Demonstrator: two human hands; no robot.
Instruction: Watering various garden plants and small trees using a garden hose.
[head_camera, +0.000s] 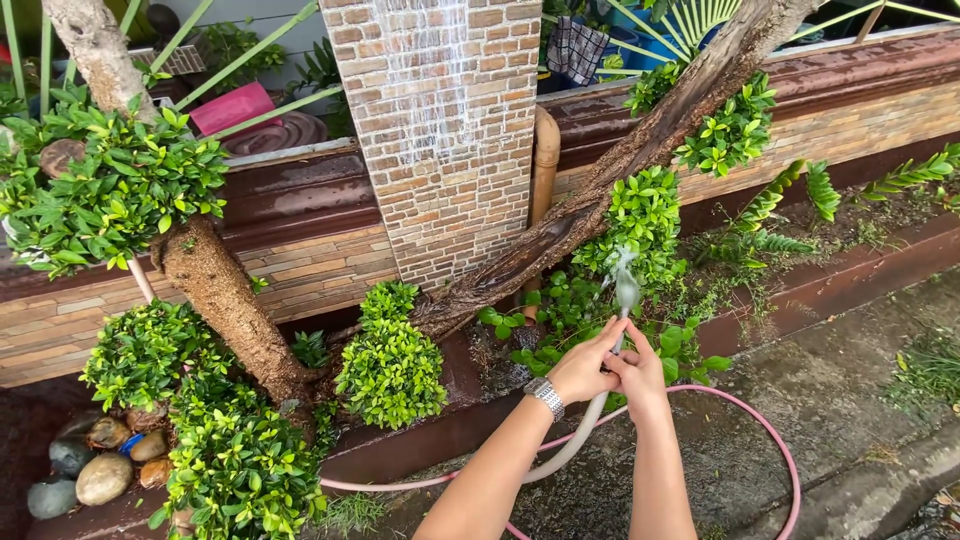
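Note:
My left hand (582, 366), with a silver wristwatch (545, 396) on its wrist, and my right hand (637, 368) both grip the end of a pale hose (572, 448). Water (625, 283) sprays up from the hose end toward the green leafy plants (640, 220) beside a slanting tree trunk (620, 165). The hose runs down under my arms and joins a pink loop (780, 440) lying on the wet pavement.
A brick pillar (445, 130) stands behind the raised planter bed (420, 450). A second trunk (225, 300) with clipped bushes (390, 365) grows at left. Smooth stones (100, 460) lie at the lower left. A brick wall (850, 110) runs behind.

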